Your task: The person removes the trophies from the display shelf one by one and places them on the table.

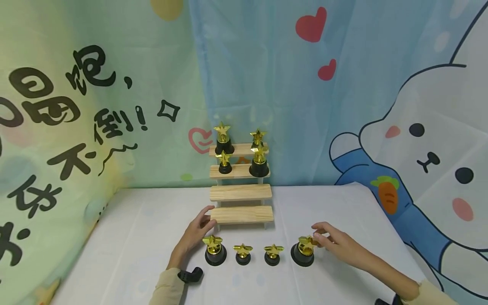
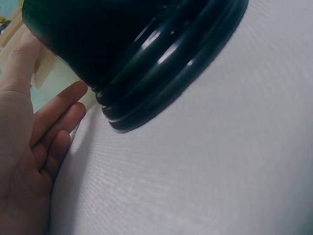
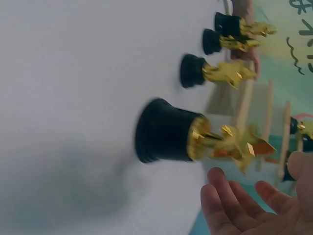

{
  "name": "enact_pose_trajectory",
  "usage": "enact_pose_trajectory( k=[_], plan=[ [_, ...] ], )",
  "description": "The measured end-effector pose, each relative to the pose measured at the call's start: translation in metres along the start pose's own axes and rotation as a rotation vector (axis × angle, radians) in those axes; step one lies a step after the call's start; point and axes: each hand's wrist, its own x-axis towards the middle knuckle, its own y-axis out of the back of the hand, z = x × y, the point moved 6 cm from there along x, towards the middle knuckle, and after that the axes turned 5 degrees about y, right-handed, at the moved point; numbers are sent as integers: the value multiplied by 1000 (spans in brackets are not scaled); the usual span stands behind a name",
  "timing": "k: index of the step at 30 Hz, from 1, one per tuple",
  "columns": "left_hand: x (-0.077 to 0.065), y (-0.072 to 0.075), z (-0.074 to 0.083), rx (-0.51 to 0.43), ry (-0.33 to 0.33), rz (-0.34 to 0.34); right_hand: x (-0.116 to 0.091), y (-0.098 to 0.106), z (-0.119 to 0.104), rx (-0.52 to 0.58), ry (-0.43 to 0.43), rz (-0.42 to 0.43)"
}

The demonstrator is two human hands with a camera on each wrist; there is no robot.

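My left hand (image 1: 196,231) is at the left end of the lowest step of the wooden display stand (image 1: 242,215), fingertips right at its edge. In the left wrist view its fingers (image 2: 58,115) are loosely bent, beside the black base of a large star trophy (image 2: 146,58). My right hand (image 1: 337,243) hovers beside another large star trophy (image 1: 303,252), thumb and fingers near the gold star. Through the right wrist view, that hand's fingers (image 3: 227,200) are spread apart with nothing between them. Two small star trophies (image 1: 242,255) (image 1: 272,255) stand between the large ones.
On the stand's upper two steps are more gold star trophies (image 1: 259,163) with black bases. The third step (image 1: 240,193) is bare wood. A white cloth (image 1: 145,237) covers the table, and a printed curtain (image 1: 263,84) hangs behind it.
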Motion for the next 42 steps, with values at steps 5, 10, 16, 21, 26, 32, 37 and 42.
enact_pose_trajectory(
  k=[5, 10, 16, 21, 26, 32, 37, 42],
  plan=[
    [0, 2, 1, 2, -5, 10, 11, 20, -14, -55, 30, 73],
    [2, 1, 2, -13, -16, 5, 24, 35, -27, -85, 86, 132],
    [3, -3, 2, -20, -26, -19, 47, 48, -35, -95, 116, 172],
    [2, -6, 2, -27, -15, -3, 74, 58, -47, -84, 127, 164],
    [-8, -3, 18, -35, -4, 21, 104, 64, -53, -52, 147, 148],
    [-15, 2, 31, -45, 4, 7, 141, 73, -63, -73, 184, 175],
    [-15, 4, 31, -40, 4, 1, 168, 77, -74, -66, 166, 167],
    [-14, 4, 28, -35, 6, 9, 188, 78, -83, -69, 130, 167]
  ],
)
